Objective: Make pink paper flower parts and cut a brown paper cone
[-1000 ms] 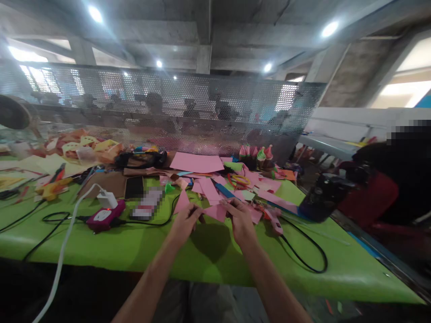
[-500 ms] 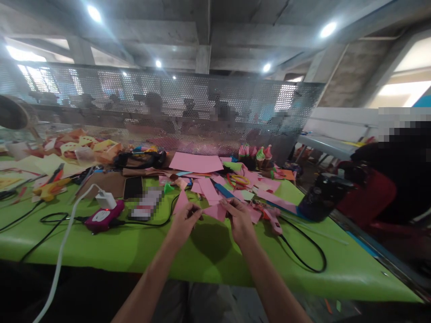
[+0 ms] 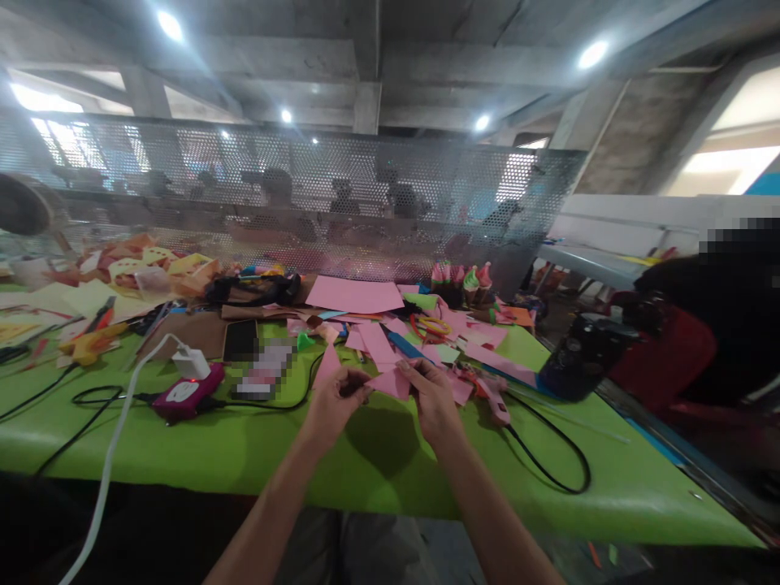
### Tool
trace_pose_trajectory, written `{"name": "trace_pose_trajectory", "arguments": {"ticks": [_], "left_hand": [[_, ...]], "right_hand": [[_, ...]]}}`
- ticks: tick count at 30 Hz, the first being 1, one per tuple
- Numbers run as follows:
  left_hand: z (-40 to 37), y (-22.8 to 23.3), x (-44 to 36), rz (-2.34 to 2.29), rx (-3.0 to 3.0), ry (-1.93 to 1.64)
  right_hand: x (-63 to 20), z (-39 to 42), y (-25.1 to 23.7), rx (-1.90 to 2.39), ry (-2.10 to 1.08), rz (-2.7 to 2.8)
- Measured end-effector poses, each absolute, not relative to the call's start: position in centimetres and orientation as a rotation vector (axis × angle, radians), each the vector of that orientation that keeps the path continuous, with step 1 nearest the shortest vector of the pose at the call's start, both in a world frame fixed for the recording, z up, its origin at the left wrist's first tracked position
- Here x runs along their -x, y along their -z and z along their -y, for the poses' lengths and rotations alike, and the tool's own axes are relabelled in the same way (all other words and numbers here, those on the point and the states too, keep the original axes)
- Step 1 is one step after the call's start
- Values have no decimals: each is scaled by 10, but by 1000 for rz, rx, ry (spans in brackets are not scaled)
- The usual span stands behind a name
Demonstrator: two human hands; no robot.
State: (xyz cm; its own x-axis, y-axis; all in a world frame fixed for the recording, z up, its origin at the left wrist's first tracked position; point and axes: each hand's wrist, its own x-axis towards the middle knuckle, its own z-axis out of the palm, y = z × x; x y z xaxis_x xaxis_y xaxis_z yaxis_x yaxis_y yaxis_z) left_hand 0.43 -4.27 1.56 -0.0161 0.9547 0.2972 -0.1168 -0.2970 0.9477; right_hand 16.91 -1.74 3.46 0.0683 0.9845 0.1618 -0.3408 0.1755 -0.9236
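Curling rounder than before, the left hand (image 3: 334, 400) meets the pink paper (image 3: 392, 384), grip unclear, while the right hand (image 3: 434, 396) pinches it.

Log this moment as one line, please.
left grip: at left tip of pink paper piece, hold unclear | right grip: pinching its right side | beside right grip: pink corded tool on green table

Pink ppr (image 3: 392, 384) partly hid by R fingers (image 3: 419, 373).
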Motion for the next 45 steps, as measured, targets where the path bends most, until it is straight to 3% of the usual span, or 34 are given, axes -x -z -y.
{"name": "trace_pose_trajectory", "arguments": {"ticks": [14,22,30,34,41,45], "left_hand": [[43,-19,-3,-955,-1230,-1464],[43,-11,-2,-1087,-1584,-1270],[45,-13,-4,-1119,-1697,-1248],[42,-12,1,-1157,-1517,-1289],[38,-12,6,-1140,-1269,-1307],[39,-19,18,-1166,-1454,-1266]], "right_hand": [[-167,20,-37,837,-1201,1007],[-161,24,-39,893,-1064,1329],[-165,21,-38,968,-1034,1241],[-171,23,-44,959,-820,1251],[-164,28,-39,866,-222,1984],[-168,24,-39,917,-132,1868]]}}
